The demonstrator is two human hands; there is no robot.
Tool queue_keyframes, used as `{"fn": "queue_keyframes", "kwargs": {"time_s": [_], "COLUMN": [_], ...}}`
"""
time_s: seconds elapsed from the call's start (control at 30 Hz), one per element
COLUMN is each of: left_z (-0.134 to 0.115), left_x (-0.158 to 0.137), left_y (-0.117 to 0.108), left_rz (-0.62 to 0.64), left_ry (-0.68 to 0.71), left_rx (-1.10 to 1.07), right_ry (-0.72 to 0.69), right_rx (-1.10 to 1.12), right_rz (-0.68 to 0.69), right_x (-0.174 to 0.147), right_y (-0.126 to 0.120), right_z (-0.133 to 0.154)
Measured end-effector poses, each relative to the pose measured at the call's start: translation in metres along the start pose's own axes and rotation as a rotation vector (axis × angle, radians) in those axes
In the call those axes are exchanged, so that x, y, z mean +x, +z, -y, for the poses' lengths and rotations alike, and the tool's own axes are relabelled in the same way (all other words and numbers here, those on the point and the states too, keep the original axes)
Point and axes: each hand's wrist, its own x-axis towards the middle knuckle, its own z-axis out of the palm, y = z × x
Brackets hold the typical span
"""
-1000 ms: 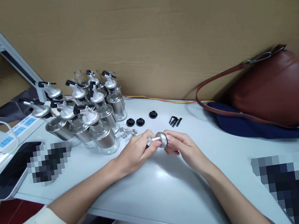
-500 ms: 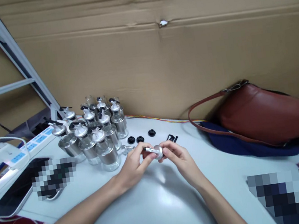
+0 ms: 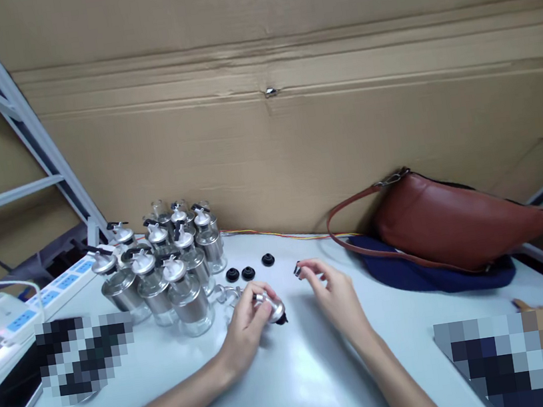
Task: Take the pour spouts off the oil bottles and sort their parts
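Tabletop (image 3: 297,388): carries glass bottles (image 3: 155,292) at the left hand's (image 3: 245,332) 10 o'clock.
Left hand: fingers wrapped around a silver pourer (image 3: 276,306).
Right hand (image 3: 333,291): fingertips drawn narrow at black clips (image 3: 297,269); whether gripping, cannot tell.
Silver pourer: in the left hand, black plug (image 3: 282,320) toward 5 o'clock; likely light, rigid, slick, best held by its rounded cap.
Black clips: at the right hand's 10 o'clock; probably featherlight, stiff, best pinched edgewise.

Your shiny metal-look pourer top (image 3: 275,307) at centre, your smooth, glossy counter (image 3: 296,382), clear glass bottles (image 3: 191,307) at left, matt cardboard (image 3: 245,160) up top, smooth, leathery bag (image 3: 436,227) at right
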Motion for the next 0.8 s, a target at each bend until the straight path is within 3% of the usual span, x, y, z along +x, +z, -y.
{"fn": "queue_keyframes", "kwargs": {"time_s": [0.03,0.1,0.3,0.47,0.8], "left_z": [0.002,0.005,0.011,0.012,0.014], "left_x": [-0.002,-0.007,-0.012,-0.013,-0.012], "left_y": [0.004,0.011,0.020,0.019,0.019], "left_rz": [0.024,0.071,0.129,0.128,0.099], "left_ry": [-0.042,-0.116,-0.205,-0.206,-0.235], "left_rx": [-0.066,-0.164,-0.118,-0.095,-0.062], "right_ry": [-0.009,0.002,0.012,0.051,0.337], "right_rx": [-0.178,-0.320,-0.519,-0.608,-0.590], "right_rz": [-0.037,-0.046,0.110,0.170,0.162], "right_x": [0.003,0.008,0.005,0.002,0.004], "right_y": [-0.004,-0.011,-0.016,-0.018,-0.024], "right_z": [-0.008,-0.022,-0.027,-0.017,-0.025]}}
